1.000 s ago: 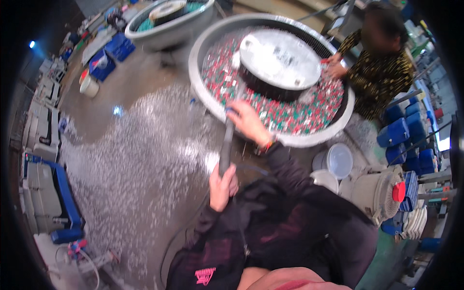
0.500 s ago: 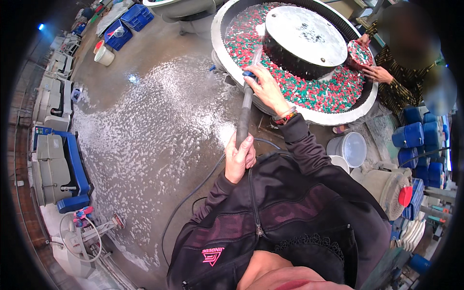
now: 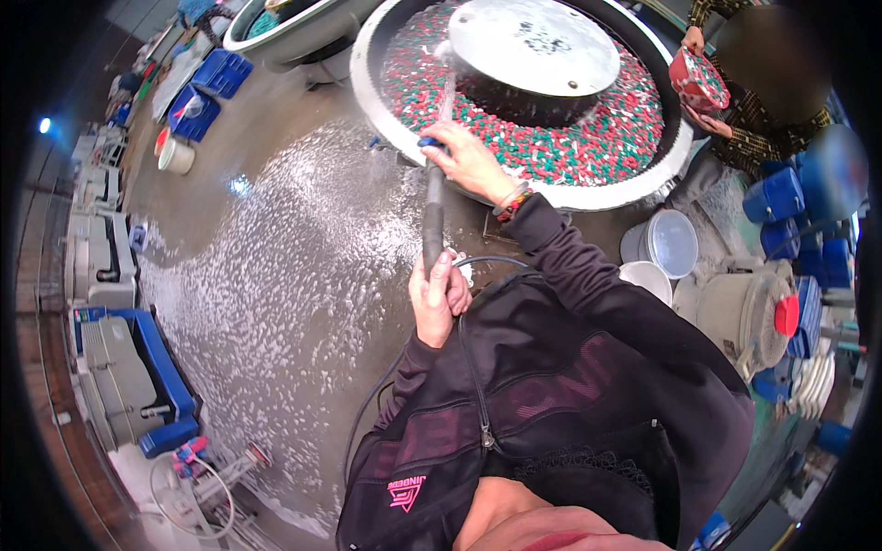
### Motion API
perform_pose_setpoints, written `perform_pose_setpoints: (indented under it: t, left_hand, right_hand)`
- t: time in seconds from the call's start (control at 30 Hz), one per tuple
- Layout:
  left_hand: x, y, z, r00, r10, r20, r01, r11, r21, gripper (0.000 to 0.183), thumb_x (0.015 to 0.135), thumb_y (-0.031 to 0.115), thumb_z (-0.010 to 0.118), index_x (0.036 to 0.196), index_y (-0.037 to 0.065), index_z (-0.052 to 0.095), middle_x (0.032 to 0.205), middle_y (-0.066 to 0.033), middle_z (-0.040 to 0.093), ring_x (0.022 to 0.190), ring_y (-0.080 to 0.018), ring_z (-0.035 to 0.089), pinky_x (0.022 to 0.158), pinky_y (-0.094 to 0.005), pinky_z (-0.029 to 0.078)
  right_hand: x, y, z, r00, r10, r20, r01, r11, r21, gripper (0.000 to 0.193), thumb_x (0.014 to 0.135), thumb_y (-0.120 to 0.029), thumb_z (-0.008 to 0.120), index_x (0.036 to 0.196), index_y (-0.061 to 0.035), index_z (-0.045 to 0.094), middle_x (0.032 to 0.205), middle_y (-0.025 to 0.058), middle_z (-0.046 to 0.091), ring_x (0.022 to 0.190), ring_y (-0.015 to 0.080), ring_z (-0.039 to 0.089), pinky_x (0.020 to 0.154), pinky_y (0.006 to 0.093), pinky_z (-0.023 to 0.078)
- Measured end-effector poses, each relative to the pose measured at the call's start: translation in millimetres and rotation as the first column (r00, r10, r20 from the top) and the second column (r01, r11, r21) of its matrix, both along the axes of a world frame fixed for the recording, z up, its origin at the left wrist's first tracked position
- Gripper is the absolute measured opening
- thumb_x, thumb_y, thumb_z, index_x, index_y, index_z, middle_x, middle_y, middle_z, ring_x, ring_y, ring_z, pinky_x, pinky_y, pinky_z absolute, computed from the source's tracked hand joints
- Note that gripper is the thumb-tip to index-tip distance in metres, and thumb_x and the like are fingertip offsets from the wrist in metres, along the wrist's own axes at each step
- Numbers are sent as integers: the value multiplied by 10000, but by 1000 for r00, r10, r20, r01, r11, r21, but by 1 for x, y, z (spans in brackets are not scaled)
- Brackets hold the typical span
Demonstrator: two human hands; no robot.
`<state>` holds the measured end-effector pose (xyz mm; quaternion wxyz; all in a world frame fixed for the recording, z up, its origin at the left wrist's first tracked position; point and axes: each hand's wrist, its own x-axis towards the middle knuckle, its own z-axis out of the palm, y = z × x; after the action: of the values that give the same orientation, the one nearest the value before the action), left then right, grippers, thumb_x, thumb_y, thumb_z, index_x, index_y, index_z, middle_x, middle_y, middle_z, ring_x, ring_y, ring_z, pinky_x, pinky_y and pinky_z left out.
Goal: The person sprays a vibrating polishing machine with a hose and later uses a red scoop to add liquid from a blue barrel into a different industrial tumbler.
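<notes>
My left hand (image 3: 434,298) is wrapped round the lower part of a dark grey hose wand (image 3: 435,216). Higher up, my right hand (image 3: 470,165) grips the wand by its blue valve (image 3: 430,142). A water jet (image 3: 448,96) leaves its tip and lands in a big round tub (image 3: 579,196) with a pale rim. Many small red, green and white pieces (image 3: 588,151) fill the tub's ring around a raised centre with a white round lid (image 3: 533,46). At the right, a co-worker holds a red basin (image 3: 683,83) of the same pieces beside the rim.
Foamy wet floor (image 3: 285,248) spreads to my left, with grey and blue machines (image 3: 119,367) along that side. White buckets (image 3: 671,243) and a beige drum (image 3: 740,317) stand at my right, near blue barrels (image 3: 772,195). Blue crates (image 3: 220,73) lie at the far left.
My view has shifted, so the tub sits farther left and up. The co-worker's basin, over the tub's edge before, is now lifted outside the rim. Both my hands keep hold of the wand.
</notes>
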<state>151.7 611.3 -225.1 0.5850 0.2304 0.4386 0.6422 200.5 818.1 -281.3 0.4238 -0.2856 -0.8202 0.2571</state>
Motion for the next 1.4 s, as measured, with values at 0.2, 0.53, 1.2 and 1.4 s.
perform_pose_setpoints:
  t: [0.2, 0.53, 1.2, 1.4]
  left_hand:
    - [10, 10, -1, 1000, -21, 20, 22, 998, -55, 204, 909, 240, 392, 927, 37, 406, 428, 19, 277, 322, -72, 258, 336, -223, 257]
    - [29, 25, -20, 996, 36, 81, -33, 999, -39, 166, 875, 201, 485, 884, 69, 384, 463, 22, 332, 345, -55, 296, 335, -201, 274]
    - [75, 49, -48, 979, 159, 127, -142, 981, -130, 264, 836, 213, 562, 1018, 78, 427, 536, 64, 348, 409, -13, 306, 362, -183, 241]
    - [72, 42, -44, 990, 142, -5, -141, 978, -153, 301, 820, 296, 581, 950, 70, 432, 530, 47, 379, 422, -32, 370, 373, -203, 281]
  right_hand:
    - [13, -2, -4, 996, -76, 54, 82, 990, -115, 298, 813, -260, 537, 1013, -39, 543, 1029, 122, 537, 1055, 274, 468, 895, 372, 363]
    - [16, 21, -27, 995, -72, -61, 72, 997, -14, 289, 813, -223, 540, 1046, -51, 543, 1097, 134, 526, 1133, 312, 405, 960, 383, 305]
    - [46, 70, -27, 935, -20, 354, 56, 994, -91, 259, 752, -370, 613, 842, -131, 653, 798, 57, 606, 697, 202, 595, 627, 332, 436]
    - [30, 69, -16, 912, -79, 403, 140, 982, -125, 399, 723, -425, 628, 756, -28, 643, 582, 74, 593, 533, 193, 529, 564, 324, 412]
